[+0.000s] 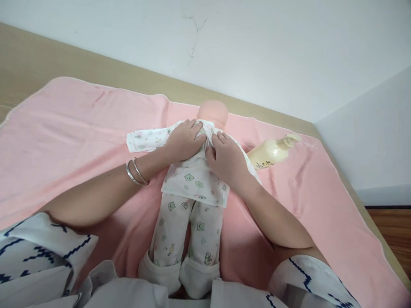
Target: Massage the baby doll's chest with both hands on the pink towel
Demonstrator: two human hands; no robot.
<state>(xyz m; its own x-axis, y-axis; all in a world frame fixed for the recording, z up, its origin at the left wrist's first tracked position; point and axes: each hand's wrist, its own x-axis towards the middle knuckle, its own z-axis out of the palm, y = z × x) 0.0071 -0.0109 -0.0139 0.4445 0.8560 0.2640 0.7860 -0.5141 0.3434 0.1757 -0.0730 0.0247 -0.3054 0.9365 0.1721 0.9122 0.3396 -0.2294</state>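
Apparently dressing the baby doll (213, 112) near the worktop's (105, 74) far edge, pinching the printed baby top (192, 177) with left hand (183, 140) and right hand (227, 160), likely needing careful alignment next.

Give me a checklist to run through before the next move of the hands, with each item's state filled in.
1. Left hand and right hand both on the patterned top: ok.
2. Top's front closed under the fingers: cannot tell, hands and bunched cloth cover it.
3. Top's hem over the trousers: ok.
4. Bottle upright: not ok, it lies on its side.
5. Pink blanket smooth: not ok, it has creases.
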